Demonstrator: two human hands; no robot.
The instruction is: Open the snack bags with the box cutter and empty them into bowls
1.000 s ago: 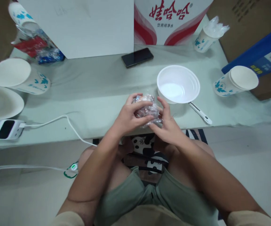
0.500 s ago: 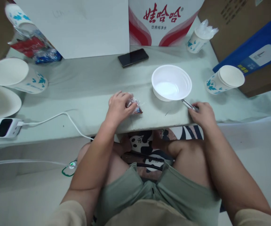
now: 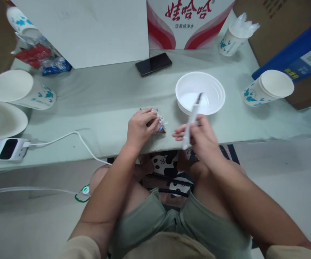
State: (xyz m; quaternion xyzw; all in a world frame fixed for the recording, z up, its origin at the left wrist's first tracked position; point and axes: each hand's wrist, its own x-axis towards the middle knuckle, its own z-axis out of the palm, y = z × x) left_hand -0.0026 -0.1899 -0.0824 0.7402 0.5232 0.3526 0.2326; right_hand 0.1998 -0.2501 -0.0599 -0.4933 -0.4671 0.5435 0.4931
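My left hand [image 3: 142, 127] is closed on a small packet in crinkled clear plastic [image 3: 161, 126], red-brown and blue in places, near the table's front edge. Its contents are partly hidden by my fingers. To its right, my right hand [image 3: 201, 138] grips a slim white utility knife [image 3: 190, 126], blurred by motion, its narrow dark blade end pointing up and away from me. That blade end overlaps the near side of a white plastic bowl [image 3: 181, 102] in view; I cannot tell whether they touch. The inside of the bowl shows bare white.
A black phone [image 3: 154, 64] lies behind the bowl. Paper cups [image 3: 255, 93] stand on the right, with another cup holding plastic [image 3: 232, 43] behind. On the left are a large paper cup [image 3: 40, 95], a plate [image 3: 15, 115] and a power bank [image 3: 17, 149] with a white cable.
My right hand has moved left from the table edge, lifting the knife from beside the bowl and turning it upward. My left hand stays on the packet, shifted slightly in view.
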